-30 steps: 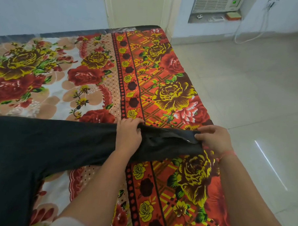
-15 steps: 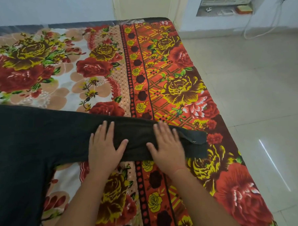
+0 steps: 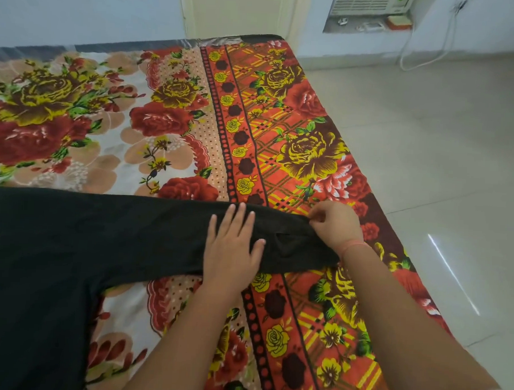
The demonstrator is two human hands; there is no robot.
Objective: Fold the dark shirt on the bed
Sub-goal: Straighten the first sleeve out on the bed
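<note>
Right hand [image 3: 335, 224] slid to pinch shirt [image 3: 100, 238] on bedspread [image 3: 175, 150].

No legible text, labels or numbers anywhere.

Spread flat across the floral bed [image 3: 165, 117]: dark shirt [image 3: 55, 259], plain black, long sleeve [image 3: 160, 229] stretched out rightward, cuff end bunched.

Dark shirt [image 3: 101, 235], red-and-yellow floral bedspread [image 3: 297, 123]
</note>
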